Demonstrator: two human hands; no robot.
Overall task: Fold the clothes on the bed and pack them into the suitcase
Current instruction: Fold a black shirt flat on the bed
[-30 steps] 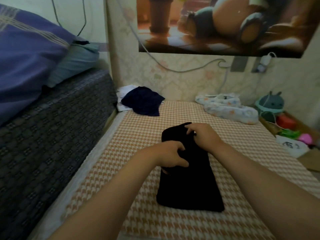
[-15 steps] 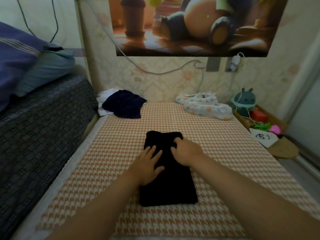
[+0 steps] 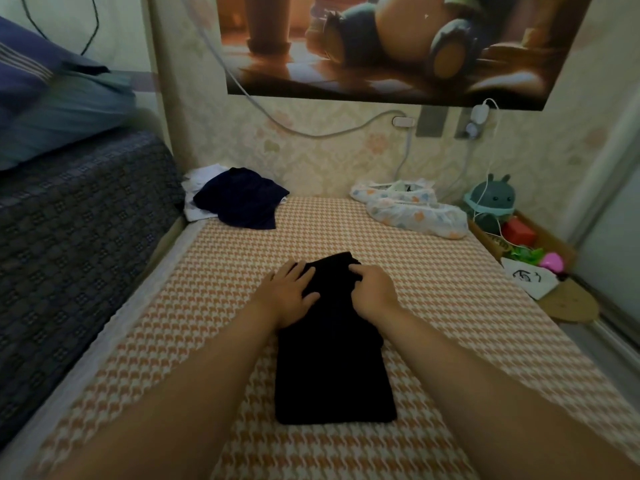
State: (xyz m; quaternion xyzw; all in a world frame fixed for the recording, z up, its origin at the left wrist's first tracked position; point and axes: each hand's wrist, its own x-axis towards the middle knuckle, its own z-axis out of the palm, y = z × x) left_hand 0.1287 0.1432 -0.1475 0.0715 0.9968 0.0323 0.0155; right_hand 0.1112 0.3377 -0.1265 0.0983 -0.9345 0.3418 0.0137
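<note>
From the head view, the black folded garment (image 3: 332, 368) lies in the middle of the bed with the orange-and-white houndstooth cover (image 3: 467, 306). It makes a long rectangle whose long axis runs away from me toward the wall, with its square near end closest to my body and its narrower far end under my hands. My left grip (image 3: 287, 292) rests flat on the far left corner, fingers spread and straight, partly on the cloth and partly over its edge. My right grip (image 3: 372, 292) is curled at the far right corner, its fingertips bunched into the fabric there. At the head of the bed a crumpled navy garment (image 3: 242, 199) lies over a white cloth (image 3: 195, 192) in the left corner, well apart from a white floral bundle (image 3: 412, 211) on the right. A higher bed with a dark blue checked cover (image 3: 76, 230) runs along my left and carries blue pillows (image 3: 62, 112). On the wallpapered wall hang a large cartoon poster (image 3: 381, 46) and a white cable (image 3: 311, 133). A teal rabbit-eared toy (image 3: 491, 199) sits beside the bed on the right.
</note>
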